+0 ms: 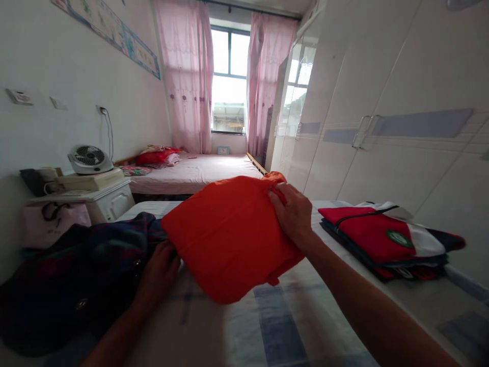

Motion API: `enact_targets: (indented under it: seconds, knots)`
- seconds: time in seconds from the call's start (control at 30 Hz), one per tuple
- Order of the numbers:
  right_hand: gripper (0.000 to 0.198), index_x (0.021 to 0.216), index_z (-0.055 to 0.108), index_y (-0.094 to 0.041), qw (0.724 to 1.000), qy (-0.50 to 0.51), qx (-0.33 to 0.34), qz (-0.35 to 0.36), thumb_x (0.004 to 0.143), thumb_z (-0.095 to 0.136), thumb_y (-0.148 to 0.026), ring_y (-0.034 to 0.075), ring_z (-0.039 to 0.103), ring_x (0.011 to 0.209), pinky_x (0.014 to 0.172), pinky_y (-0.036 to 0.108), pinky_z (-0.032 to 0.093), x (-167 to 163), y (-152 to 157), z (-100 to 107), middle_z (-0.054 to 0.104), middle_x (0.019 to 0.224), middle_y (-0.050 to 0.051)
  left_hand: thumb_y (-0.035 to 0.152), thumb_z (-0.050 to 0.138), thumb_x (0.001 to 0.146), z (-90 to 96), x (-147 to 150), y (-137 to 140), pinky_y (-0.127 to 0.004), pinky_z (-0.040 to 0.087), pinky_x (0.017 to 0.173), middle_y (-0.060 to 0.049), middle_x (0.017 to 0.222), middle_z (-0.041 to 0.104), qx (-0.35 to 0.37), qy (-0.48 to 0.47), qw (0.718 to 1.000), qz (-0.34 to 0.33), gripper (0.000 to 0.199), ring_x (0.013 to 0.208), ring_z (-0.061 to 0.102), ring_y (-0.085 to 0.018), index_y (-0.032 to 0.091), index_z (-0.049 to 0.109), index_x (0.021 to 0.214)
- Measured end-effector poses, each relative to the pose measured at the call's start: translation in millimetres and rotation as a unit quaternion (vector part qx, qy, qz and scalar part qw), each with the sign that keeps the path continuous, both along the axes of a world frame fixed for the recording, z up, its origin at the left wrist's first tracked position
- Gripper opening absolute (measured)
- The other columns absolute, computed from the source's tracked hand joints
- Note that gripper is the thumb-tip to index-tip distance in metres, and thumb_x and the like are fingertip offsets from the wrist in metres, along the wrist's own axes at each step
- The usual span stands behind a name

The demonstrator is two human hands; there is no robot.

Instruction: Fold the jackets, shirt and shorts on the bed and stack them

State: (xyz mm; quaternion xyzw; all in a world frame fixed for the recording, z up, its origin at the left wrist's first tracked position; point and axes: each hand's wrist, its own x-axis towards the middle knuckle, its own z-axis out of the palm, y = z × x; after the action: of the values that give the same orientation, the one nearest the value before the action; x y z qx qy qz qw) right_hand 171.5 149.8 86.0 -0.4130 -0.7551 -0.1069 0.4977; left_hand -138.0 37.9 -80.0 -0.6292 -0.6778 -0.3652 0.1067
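Note:
A folded orange piece of clothing (229, 234) is held up in front of me above the bed; its exact kind does not show. My right hand (292, 211) grips its upper right corner, thumb on the near face and fingers curled around the bunched edge. At the lower left edge, my left hand (162, 265) has its fingers bent against the cloth, with the fingertips partly hidden and dim. Just left of that hand lies a heap of dark plaid clothing (87, 265) with round snap buttons.
A stack of folded clothes, topped by a red and white garment (372, 229), lies on the checked bedsheet (280, 326) at right. White wardrobes (382, 102) line the right wall. On the left are a white bedside cabinet (114, 201), a fan (89, 159) and a pink bag (53, 224).

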Motion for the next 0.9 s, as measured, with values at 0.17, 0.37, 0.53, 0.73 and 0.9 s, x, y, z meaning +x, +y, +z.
enact_targets:
  seconds: [0.17, 0.37, 0.53, 0.73, 0.9]
  knots:
    - [0.018, 0.087, 0.059, -0.022, 0.961, -0.072, -0.268, -0.011, 0.087, 0.048, -0.036, 0.019, 0.06, 0.07, 0.063, 0.028, 0.035, 38, 14, -89, 0.066, 0.075, 0.003, 0.034, 0.046, 0.084, 3.6, 1, -3, -0.045, 0.045, 0.097, -0.015, 0.122, 0.055, -0.006, -0.05, 0.999, 0.018, 0.034, 0.111, 0.056, -0.028, 0.015, 0.055, 0.11]
    - [0.02, 0.081, 0.055, -0.021, 0.938, 0.041, -0.337, 0.068, 0.087, 0.046, -0.038, 0.018, 0.059, 0.074, 0.069, 0.028, 0.037, 62, 11, -137, 0.064, 0.077, 0.002, 0.026, 0.047, 0.088, 39.8, 40, -11, -0.042, 0.043, 0.101, -0.01, 0.122, 0.054, 0.145, -0.03, 0.989, -0.027, 0.027, 0.115, 0.053, -0.024, 0.02, 0.053, 0.113]
    - [0.017, 0.08, 0.058, -0.021, 0.886, 0.174, -0.361, 0.232, 0.084, 0.053, -0.037, 0.016, 0.055, 0.078, 0.074, 0.027, 0.04, 67, 6, -122, 0.061, 0.081, -0.001, 0.031, 0.052, 0.088, 76.5, 107, 0, -0.043, 0.04, 0.103, -0.01, 0.134, 0.049, 0.075, 0.123, 0.98, -0.14, 0.04, 0.125, 0.045, -0.025, 0.022, 0.047, 0.126]
    - [0.015, 0.087, 0.061, -0.022, 0.736, 0.35, -0.444, 0.373, 0.081, 0.062, -0.036, 0.015, 0.056, 0.083, 0.08, 0.029, 0.043, 85, 5, -120, 0.063, 0.089, -0.002, 0.037, 0.055, 0.083, 74.4, 158, 39, -0.043, 0.042, 0.096, -0.013, 0.125, 0.056, -0.153, 0.185, 0.961, -0.134, 0.046, 0.114, 0.053, -0.029, 0.017, 0.05, 0.124]
    - [0.019, 0.092, 0.064, -0.022, 0.689, 0.355, -0.485, 0.404, 0.078, 0.065, -0.035, 0.015, 0.059, 0.08, 0.081, 0.032, 0.045, 88, 4, -122, 0.065, 0.089, -0.001, 0.022, 0.047, 0.083, 69.3, 168, 53, -0.031, 0.045, 0.071, -0.006, 0.088, 0.064, -0.205, 0.197, 0.949, -0.138, 0.011, 0.084, 0.061, -0.022, 0.02, 0.058, 0.086]
